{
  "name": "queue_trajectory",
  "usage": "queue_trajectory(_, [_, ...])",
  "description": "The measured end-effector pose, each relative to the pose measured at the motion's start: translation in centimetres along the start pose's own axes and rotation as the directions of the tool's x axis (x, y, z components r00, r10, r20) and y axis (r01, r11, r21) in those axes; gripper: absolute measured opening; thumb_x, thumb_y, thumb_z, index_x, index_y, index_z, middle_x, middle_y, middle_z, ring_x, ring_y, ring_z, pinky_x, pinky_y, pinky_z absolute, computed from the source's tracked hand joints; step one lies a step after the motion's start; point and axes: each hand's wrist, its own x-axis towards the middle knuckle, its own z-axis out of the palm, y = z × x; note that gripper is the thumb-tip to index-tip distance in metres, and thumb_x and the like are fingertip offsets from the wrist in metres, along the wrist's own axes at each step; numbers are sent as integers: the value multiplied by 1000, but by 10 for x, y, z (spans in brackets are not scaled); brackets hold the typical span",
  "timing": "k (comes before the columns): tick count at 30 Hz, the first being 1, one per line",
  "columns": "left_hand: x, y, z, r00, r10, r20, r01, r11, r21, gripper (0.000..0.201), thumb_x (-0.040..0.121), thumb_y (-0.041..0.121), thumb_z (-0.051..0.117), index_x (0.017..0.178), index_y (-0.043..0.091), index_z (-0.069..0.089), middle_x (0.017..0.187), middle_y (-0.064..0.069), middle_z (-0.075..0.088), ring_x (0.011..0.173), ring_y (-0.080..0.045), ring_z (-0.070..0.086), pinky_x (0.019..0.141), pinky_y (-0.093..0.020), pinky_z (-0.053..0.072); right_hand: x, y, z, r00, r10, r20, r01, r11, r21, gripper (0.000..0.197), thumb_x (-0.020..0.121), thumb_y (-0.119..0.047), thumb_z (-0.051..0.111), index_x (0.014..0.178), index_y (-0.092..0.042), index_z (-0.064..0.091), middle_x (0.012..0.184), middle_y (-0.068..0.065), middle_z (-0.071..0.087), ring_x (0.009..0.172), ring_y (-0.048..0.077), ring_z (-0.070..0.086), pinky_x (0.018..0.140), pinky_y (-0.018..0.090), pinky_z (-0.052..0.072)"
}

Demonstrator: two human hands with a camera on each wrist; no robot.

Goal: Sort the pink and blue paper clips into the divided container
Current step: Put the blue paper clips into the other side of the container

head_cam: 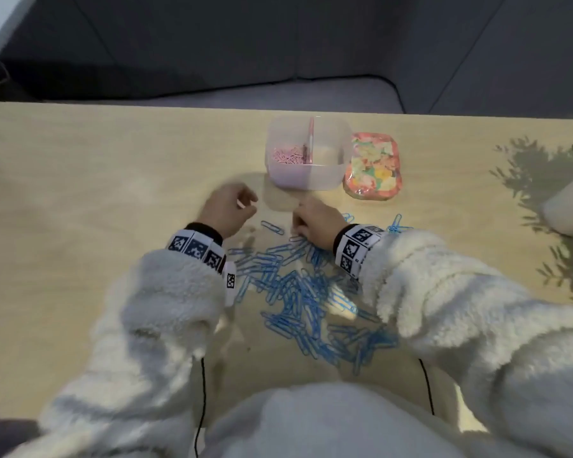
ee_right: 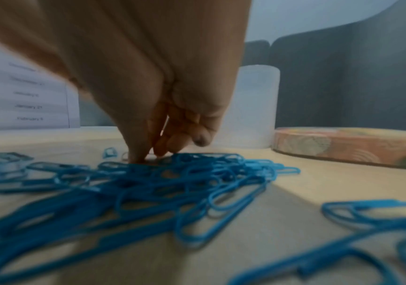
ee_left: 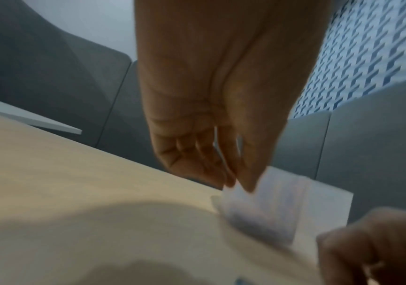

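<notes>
The clear divided container (head_cam: 328, 180) stands at the table's far middle, with pink clips (head_cam: 287, 155) in its left compartment; its right compartment looks bare. A big pile of blue paper clips (head_cam: 305, 299) lies in front of me. My left hand (head_cam: 245, 203) hovers blurred just left of the container (ee_left: 270, 202), finger and thumb (ee_left: 236, 183) pinching a small pale pinkish clip. My right hand (head_cam: 296, 231) reaches down at the pile's far edge, fingertips (ee_right: 145, 159) closed together on a clip among the blue ones (ee_right: 172, 177); its colour is unclear.
A flowery pink lid (head_cam: 372, 166) lies right of the container. One blue clip (head_cam: 272, 227) sits alone between my hands. A white plant pot (head_cam: 569, 206) stands at the right edge. Grey sofa cushions lie beyond the table. Two black cables (head_cam: 203, 391) hang by my lap.
</notes>
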Motion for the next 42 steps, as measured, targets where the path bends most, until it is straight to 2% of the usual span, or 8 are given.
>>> queue_trajectory(7, [-64,-48,8,977,-86,194,87,996,4,33,73,15,76,100,7,59,87,-8,56,64,-16,50,61,-23,40,10,-5,-64,863,54,-502,126,940,318,12,88,-11,50,83,-6,60,83,9,62,74,18,50,71,36,45])
queue_trajectory(13, [-83,-58,13,987,-56,153,49,998,49,56,61,17,84,108,12,54,95,-4,45,72,-13,47,73,-23,38,28,-8,-81,825,139,-547,54,945,321,23,87,-10,46,100,-6,65,105,11,66,89,21,60,81,25,43])
queue_trajectory(19, [-84,-58,19,987,-44,153,36,998,51,65,59,20,85,114,10,52,98,-4,42,67,-15,46,73,-28,44,0,-26,-8,987,-58,-153,87,977,194,30,92,-10,44,117,-2,59,121,18,59,112,32,52,99,37,38])
queue_trajectory(24, [-78,-39,32,991,-4,132,-1,999,36,44,73,17,76,111,7,56,99,-9,50,79,-16,49,81,-31,46,-17,-42,33,975,-223,5,221,962,-160,33,93,-15,42,123,-5,53,134,12,46,118,32,43,97,45,39])
queue_trajectory(27, [-81,-29,41,986,47,160,-54,998,38,32,82,17,67,111,7,57,99,-8,53,80,-16,50,83,-30,47,-39,-35,38,957,-289,33,291,949,-123,35,90,-9,43,124,-7,53,130,12,50,116,30,45,97,43,38])
queue_trajectory(30, [-85,-33,35,985,79,155,-83,996,16,49,77,28,72,119,10,53,106,-7,50,92,-19,53,89,-30,44,-48,0,26,983,-87,-162,116,977,181,36,87,0,44,119,-6,58,121,14,56,116,30,48,100,43,39])
queue_trajectory(34, [-85,-35,28,964,39,265,-89,980,177,88,60,39,83,134,15,41,125,-10,41,116,-24,40,102,-38,36,-41,51,6,940,181,-289,-138,977,160,38,81,4,43,113,-6,61,120,17,56,114,36,47,95,43,43])
queue_trajectory(42, [-69,-6,50,958,89,273,-119,989,93,40,83,18,66,121,10,55,114,-11,51,103,-20,54,88,-21,39,-43,41,14,976,172,-132,-147,973,178,13,83,-6,58,96,-8,62,103,15,60,98,29,54,86,36,44])
